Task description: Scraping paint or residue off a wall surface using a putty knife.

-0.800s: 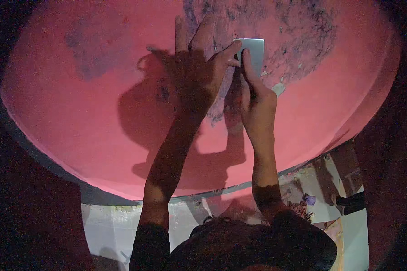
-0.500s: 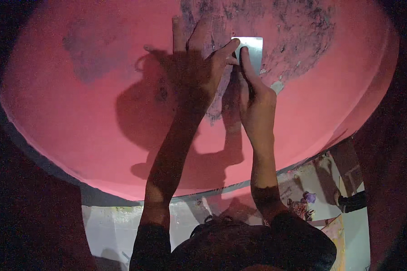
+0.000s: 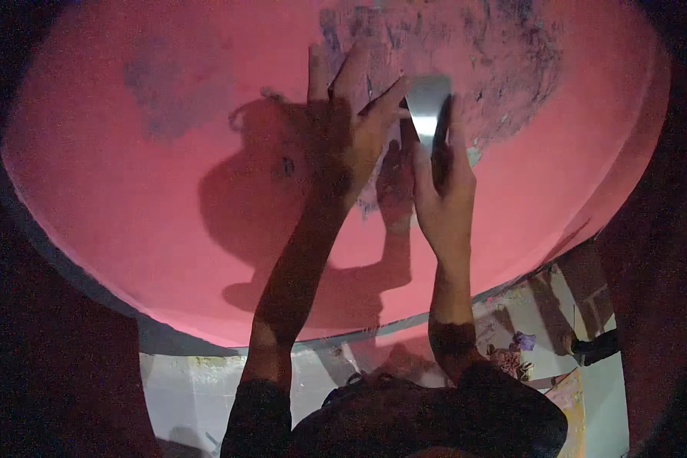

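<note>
A flat metal scraper blade (image 3: 427, 107), pale and shiny, is in my right hand (image 3: 446, 179). That thumb lies along the blade's lower left side, and the fingers, slightly blurred, run up its right side. My left hand (image 3: 336, 145) is mostly in shadow against the large pink surface (image 3: 160, 229). Two of its fingers point upward, spread apart. Its fingertips nearest the right hand meet the blade's left edge; whether they grip it is hard to see. Behind both hands is a rough, dark-streaked patch (image 3: 504, 84) on the pink surface.
A smaller greyish patch (image 3: 175, 88) marks the surface at the left. Below its curved rim lies a pale floor (image 3: 191, 397) with stains. Crumpled purple and reddish scraps (image 3: 511, 355) lie at the lower right, near a dark-sleeved arm or leg (image 3: 595, 347). Shadows of my head and arms fall across the pink.
The blade has tilted and dropped slightly, its bright glare shifting lower. My right thumb has slid off the blade's face to its lower side, fingers now along its right. The view has shifted a little.
</note>
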A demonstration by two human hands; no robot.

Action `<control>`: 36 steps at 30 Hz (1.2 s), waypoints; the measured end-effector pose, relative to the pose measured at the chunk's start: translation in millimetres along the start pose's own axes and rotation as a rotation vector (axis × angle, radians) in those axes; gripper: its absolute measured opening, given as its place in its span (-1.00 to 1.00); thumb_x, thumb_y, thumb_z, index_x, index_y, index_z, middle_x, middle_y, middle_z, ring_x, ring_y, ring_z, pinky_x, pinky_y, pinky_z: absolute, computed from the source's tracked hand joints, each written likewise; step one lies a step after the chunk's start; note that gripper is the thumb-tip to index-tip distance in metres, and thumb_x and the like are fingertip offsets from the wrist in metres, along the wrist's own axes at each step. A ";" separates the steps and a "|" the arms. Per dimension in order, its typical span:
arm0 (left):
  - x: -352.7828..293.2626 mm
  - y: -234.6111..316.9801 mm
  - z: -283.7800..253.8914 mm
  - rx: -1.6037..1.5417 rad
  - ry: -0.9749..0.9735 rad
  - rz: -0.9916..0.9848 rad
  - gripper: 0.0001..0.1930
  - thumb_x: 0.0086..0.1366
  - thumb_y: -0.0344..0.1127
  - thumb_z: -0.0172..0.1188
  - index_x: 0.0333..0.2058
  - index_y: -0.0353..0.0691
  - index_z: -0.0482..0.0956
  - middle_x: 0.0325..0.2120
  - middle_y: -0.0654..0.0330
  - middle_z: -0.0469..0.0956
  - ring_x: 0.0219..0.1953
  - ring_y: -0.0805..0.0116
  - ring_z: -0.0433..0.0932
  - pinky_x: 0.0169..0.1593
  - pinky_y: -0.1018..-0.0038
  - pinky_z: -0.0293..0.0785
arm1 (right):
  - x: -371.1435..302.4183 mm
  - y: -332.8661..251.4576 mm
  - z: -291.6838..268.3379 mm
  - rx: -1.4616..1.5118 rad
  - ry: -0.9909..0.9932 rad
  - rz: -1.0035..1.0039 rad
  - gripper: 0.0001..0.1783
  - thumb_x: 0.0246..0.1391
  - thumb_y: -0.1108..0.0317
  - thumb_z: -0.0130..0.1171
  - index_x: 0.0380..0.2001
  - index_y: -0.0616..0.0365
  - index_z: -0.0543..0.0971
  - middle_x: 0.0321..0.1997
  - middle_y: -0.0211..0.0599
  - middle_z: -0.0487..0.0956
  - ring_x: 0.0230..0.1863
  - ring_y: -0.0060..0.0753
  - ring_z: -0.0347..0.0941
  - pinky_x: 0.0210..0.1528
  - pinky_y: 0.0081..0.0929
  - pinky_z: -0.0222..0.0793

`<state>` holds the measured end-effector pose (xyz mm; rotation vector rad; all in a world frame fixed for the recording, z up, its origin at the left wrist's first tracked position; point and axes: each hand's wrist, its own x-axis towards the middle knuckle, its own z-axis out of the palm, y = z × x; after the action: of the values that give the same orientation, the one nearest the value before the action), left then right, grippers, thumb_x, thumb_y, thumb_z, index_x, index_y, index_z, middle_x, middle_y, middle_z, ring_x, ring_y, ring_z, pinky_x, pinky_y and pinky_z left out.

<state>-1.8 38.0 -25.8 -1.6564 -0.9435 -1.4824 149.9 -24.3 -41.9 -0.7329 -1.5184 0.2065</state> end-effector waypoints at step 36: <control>8.3 25.2 -8.1 0.229 -0.085 -0.035 -0.32 0.24 -0.01 0.20 0.35 0.35 0.29 0.44 0.27 0.10 0.47 -0.10 -0.01 0.28 -0.61 -0.32 | 15.8 45.5 -40.7 -0.255 0.240 -0.348 -0.42 0.28 0.46 0.08 0.37 0.01 0.36 -0.02 -0.06 0.67 -0.18 -0.25 0.67 -0.17 -0.42 0.53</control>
<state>17.0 19.3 -17.7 -1.5517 -1.1488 -1.2816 204.1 7.2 -49.4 -0.6527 -1.4274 -0.3315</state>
